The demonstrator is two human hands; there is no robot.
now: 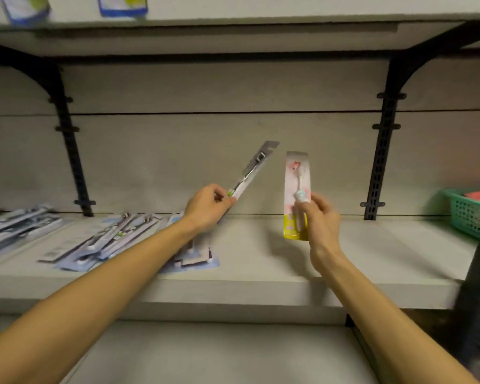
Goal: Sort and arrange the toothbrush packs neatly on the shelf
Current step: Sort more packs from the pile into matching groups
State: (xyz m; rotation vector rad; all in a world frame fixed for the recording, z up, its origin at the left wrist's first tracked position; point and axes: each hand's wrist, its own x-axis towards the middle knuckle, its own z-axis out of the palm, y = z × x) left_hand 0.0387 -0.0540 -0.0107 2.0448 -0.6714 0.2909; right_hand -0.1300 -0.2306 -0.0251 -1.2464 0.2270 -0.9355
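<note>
My left hand [208, 206] grips the lower end of a grey toothbrush pack [254, 169] with a green-accented brush, tilted up to the right above the shelf [261, 284]. My right hand [320, 217] holds a pink-and-yellow child's toothbrush pack [297, 184] nearly upright, its yellow bottom edge just above the shelf surface. Several grey-blue toothbrush packs [114, 239] lie fanned and overlapping on the shelf's left half, partly hidden by my left forearm. More packs [14, 228] lie at the far left.
A green mesh basket [467, 214] with a red one inside stands at the shelf's right end. Black brackets [380, 159] run up the back wall. Two blue-white packs [122, 5] sit on the upper shelf. A lower shelf [219, 353] lies below.
</note>
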